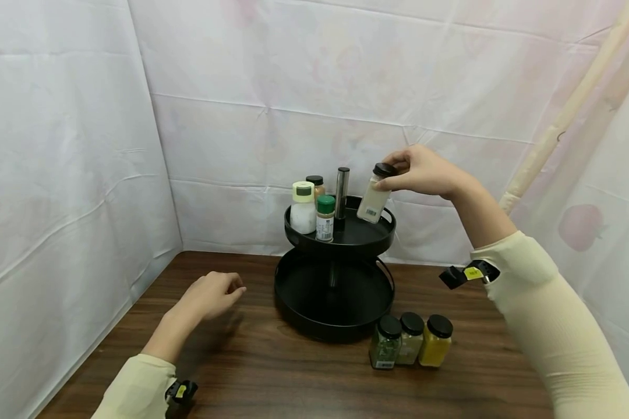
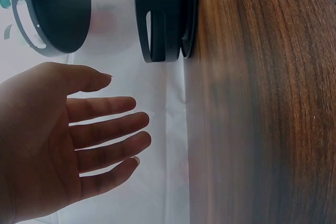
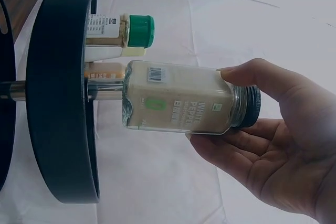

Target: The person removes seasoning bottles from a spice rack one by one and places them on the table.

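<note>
My right hand [image 1: 421, 170] pinches a black-capped glass jar of white pepper [image 3: 178, 98] near its cap, thumb on one side and fingers on the other. The jar tilts over the right part of the upper tier [image 1: 356, 235] of a black two-tier rack. On that tier's left side stand a white shaker with a pale yellow-green lid [image 1: 303, 212], a green-capped spice bottle [image 1: 325, 221] and, behind them, a dark-capped jar [image 1: 317, 185]. To the left of the rack my left hand [image 1: 209, 295] hovers above the table, fingers loosely bent, holding nothing.
In front of the rack's lower tier [image 1: 335, 302], at its right, three black-capped spice jars stand in a row: green herbs [image 1: 385, 343], a paler one [image 1: 410, 340] and a yellow one [image 1: 436, 342]. A metal post [image 1: 342, 189] rises through the upper tier. White cloth [image 1: 215, 145] hangs behind.
</note>
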Available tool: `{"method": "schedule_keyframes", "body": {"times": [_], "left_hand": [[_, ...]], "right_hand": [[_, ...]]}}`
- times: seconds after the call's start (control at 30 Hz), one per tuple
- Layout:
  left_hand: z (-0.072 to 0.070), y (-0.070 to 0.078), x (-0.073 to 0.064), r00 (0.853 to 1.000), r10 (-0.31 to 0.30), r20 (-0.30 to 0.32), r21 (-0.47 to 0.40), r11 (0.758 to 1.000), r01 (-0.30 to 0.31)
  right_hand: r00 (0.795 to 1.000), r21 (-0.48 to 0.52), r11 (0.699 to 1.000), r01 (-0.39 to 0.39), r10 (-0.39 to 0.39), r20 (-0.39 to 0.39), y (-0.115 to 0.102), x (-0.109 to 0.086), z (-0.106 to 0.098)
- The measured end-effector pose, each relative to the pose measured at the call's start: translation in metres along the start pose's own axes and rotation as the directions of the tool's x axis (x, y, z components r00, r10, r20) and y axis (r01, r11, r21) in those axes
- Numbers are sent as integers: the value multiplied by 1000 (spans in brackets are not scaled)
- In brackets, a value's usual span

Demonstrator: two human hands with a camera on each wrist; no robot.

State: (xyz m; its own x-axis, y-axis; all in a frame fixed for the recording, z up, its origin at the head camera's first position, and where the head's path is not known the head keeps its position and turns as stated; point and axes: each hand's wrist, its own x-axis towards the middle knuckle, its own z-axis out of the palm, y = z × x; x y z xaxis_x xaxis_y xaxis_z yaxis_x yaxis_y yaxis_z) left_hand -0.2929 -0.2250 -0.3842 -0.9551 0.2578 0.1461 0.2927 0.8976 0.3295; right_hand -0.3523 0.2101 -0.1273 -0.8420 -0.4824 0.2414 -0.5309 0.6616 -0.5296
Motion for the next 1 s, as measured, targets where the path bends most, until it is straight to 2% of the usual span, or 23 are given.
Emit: {"method": "schedule_keyframes", "body": {"times": [0.17, 0.67, 1.0], "left_hand": [[0, 1, 1, 1000, 0, 3, 0, 1000, 0], [0, 4, 0, 1000, 2, -1, -1, 1000, -2], [0, 5, 1, 1000, 7, 0, -4, 1000, -7]], "right_hand": [[999, 31, 999, 31, -30, -15, 5, -12, 1], [998, 97, 995, 25, -20, -59, 10, -48, 4], [997, 107, 994, 9, -1, -74, 17, -72, 18]]}}
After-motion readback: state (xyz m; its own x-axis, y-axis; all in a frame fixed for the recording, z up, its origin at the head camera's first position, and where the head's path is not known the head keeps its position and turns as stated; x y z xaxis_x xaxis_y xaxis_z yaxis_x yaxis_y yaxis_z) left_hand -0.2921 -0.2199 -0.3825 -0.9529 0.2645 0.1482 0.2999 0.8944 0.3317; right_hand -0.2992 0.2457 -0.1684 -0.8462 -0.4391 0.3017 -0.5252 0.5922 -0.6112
